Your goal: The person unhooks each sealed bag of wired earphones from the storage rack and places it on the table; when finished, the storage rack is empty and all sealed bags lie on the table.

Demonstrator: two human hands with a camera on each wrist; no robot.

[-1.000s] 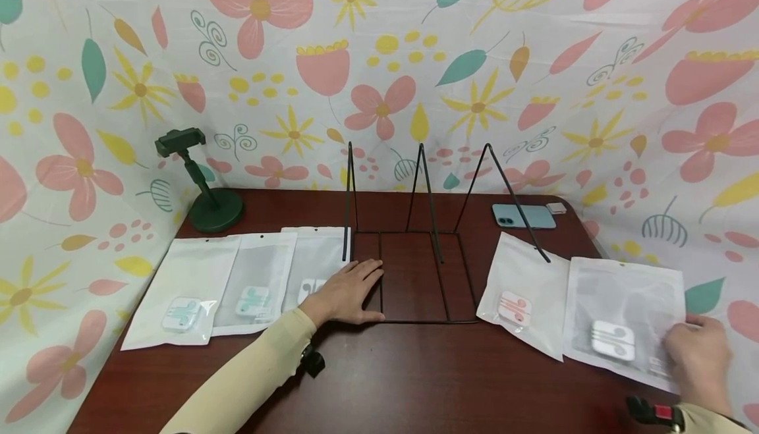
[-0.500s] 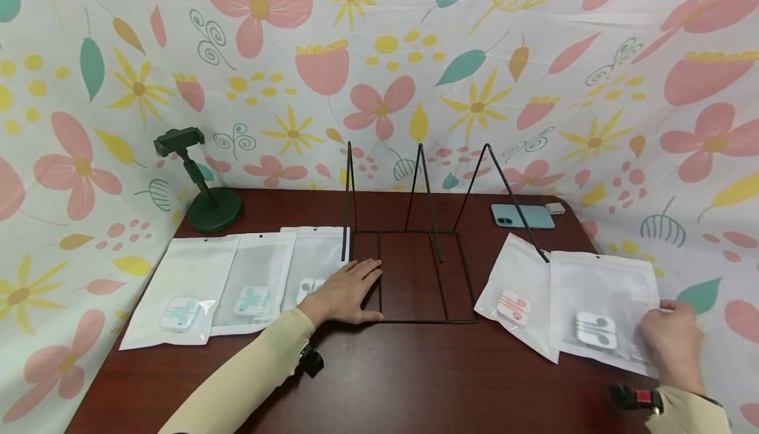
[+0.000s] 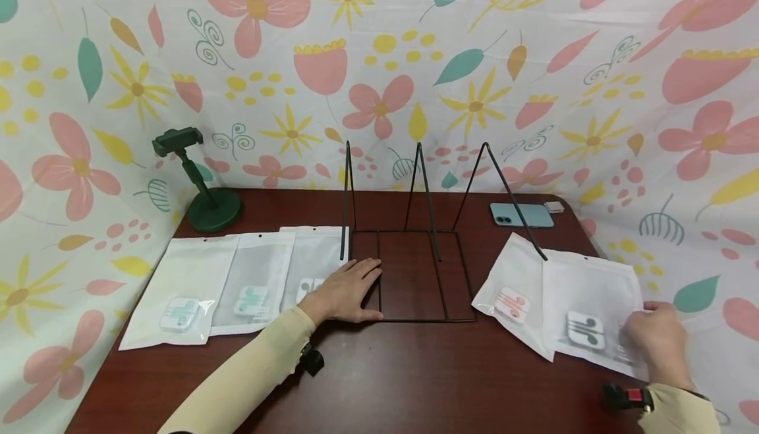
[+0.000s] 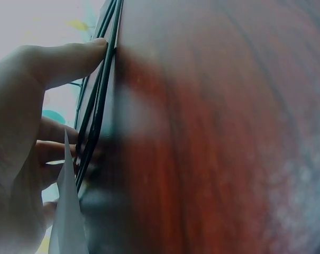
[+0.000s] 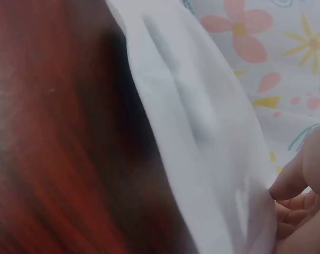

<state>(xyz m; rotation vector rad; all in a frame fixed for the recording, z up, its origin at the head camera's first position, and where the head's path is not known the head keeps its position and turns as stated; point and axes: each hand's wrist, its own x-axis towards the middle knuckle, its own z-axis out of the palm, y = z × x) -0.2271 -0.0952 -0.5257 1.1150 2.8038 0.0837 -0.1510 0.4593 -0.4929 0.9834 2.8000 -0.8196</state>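
My right hand (image 3: pixel 661 338) pinches the right edge of a white zip pouch (image 3: pixel 595 282), which has boxed wired earphones (image 3: pixel 586 330) showing through its front. In the right wrist view the thumb and fingers (image 5: pixel 300 174) are at the pouch's edge (image 5: pixel 202 132). This pouch overlaps another white pouch (image 3: pixel 514 272) with pink-marked earphones. My left hand (image 3: pixel 344 292) lies spread over the left side of a black wire rack (image 3: pixel 428 321). Seen from the left wrist, the thumb touches the rack's wire (image 4: pixel 99 100), with the other fingers further along it.
To the left lie three more pouches, a white one (image 3: pixel 184 276), a frosted one (image 3: pixel 261 263) and one (image 3: pixel 314 249) partly under the left hand. A green phone stand (image 3: pixel 213 210) is behind them. A light blue phone (image 3: pixel 522 215) and a small white item (image 3: pixel 554 207) lie back right.
My right hand has slid the pouch with the boxed earphones leftward, over the edge of the pouch beside it. The left hand has stayed at the rack.
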